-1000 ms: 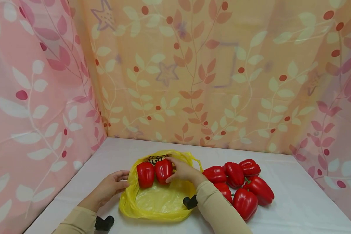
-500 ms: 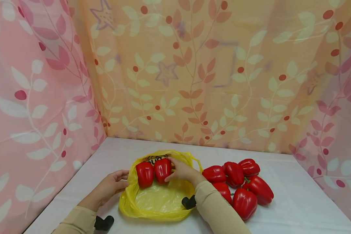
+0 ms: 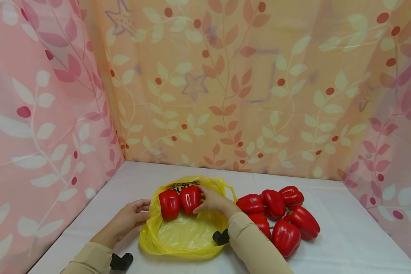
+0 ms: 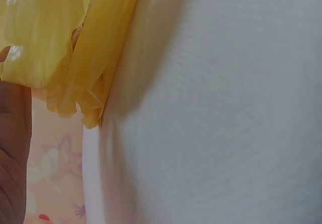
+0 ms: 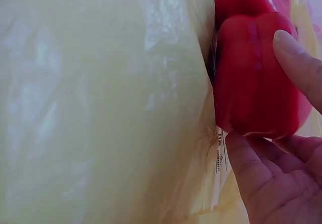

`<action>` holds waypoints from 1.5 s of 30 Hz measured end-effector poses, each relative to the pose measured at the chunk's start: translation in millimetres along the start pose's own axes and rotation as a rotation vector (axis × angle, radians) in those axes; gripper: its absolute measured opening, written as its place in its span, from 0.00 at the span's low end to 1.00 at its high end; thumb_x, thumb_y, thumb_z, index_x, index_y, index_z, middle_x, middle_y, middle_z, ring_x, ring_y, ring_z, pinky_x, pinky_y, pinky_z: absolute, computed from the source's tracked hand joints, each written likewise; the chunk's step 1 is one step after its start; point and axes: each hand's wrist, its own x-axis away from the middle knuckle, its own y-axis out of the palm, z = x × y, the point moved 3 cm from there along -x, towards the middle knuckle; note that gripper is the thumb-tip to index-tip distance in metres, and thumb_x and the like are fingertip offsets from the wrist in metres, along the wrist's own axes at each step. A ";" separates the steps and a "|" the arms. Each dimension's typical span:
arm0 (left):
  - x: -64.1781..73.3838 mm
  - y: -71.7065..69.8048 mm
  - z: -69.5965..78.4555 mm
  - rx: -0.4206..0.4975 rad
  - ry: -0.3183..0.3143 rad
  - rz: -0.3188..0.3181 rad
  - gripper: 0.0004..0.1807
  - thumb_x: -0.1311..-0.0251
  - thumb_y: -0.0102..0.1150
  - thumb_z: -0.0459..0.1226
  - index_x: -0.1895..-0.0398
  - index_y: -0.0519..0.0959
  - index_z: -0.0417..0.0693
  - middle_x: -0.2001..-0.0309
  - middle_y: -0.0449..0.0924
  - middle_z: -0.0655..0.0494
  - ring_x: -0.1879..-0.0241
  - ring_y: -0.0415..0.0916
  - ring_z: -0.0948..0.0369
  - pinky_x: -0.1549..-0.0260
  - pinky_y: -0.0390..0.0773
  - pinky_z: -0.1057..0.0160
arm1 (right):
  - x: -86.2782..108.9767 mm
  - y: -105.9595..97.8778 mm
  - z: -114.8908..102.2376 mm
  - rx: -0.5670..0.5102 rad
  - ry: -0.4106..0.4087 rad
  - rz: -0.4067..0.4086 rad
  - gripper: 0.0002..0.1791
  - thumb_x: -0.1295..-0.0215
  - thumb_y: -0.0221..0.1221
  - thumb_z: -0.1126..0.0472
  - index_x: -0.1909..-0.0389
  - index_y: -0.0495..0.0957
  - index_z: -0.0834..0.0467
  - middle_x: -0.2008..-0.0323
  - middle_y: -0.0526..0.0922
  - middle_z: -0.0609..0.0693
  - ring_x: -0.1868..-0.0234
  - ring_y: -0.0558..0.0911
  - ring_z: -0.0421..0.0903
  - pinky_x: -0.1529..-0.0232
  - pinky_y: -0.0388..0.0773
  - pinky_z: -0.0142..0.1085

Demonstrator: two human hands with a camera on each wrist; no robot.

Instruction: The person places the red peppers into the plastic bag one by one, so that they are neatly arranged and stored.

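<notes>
A yellow plastic bag (image 3: 186, 234) lies on the table with its mouth spread open towards me. Inside it, side by side against the far wall, are two red bell peppers. My right hand (image 3: 214, 199) reaches into the bag and holds the right-hand bell pepper (image 3: 190, 200), thumb on one side and fingers at its end, as the right wrist view shows. The other bell pepper (image 3: 169, 205) sits just left of it. At the bag's left edge, my left hand (image 3: 131, 216) touches the plastic with loosely bent fingers; the bag partly covers them in the left wrist view.
Several more red bell peppers (image 3: 287, 238) lie grouped on the table right of the bag, close to my right forearm. The white tabletop (image 3: 349, 224) runs back to patterned cloth walls (image 3: 226, 83). A black camera mount (image 3: 121, 262) projects from my left wrist.
The held bell pepper has shifted only very slightly left and tilts a little more than a second ago. My right hand keeps its hold; my left hand stays at the bag's edge.
</notes>
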 end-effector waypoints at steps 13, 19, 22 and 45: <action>0.0 -1.0 -2.1 -0.009 0.002 -0.003 0.30 0.44 0.59 0.34 0.39 0.63 0.36 0.52 0.73 0.46 0.56 0.74 0.57 0.55 0.77 0.59 | 4.4 -9.7 -2.6 -0.035 -0.055 -0.022 0.48 0.55 0.70 0.58 0.32 0.56 0.52 0.36 0.63 0.51 0.38 0.65 0.53 0.40 0.65 0.47; 0.7 -0.1 -0.9 -0.007 -0.002 0.007 0.30 0.45 0.59 0.33 0.39 0.63 0.36 0.52 0.72 0.46 0.57 0.74 0.57 0.55 0.78 0.59 | 5.1 -17.8 -4.3 -0.049 -0.100 -0.044 0.44 0.53 0.69 0.60 0.34 0.59 0.52 0.35 0.63 0.52 0.37 0.65 0.54 0.41 0.66 0.46; 1.1 0.4 -0.2 -0.008 0.000 0.011 0.30 0.45 0.60 0.33 0.39 0.63 0.36 0.52 0.73 0.46 0.57 0.74 0.57 0.56 0.78 0.59 | 6.6 -22.3 -5.8 -0.045 -0.107 -0.048 0.42 0.53 0.69 0.60 0.35 0.61 0.52 0.36 0.64 0.53 0.38 0.65 0.55 0.42 0.68 0.45; -0.4 1.8 0.3 0.004 -0.032 0.026 0.30 0.45 0.60 0.33 0.39 0.63 0.36 0.52 0.73 0.46 0.57 0.74 0.57 0.56 0.78 0.59 | 28.9 -66.7 -20.9 0.045 -0.142 -0.054 0.39 0.50 0.68 0.57 0.36 0.63 0.52 0.38 0.66 0.54 0.38 0.67 0.53 0.42 0.68 0.45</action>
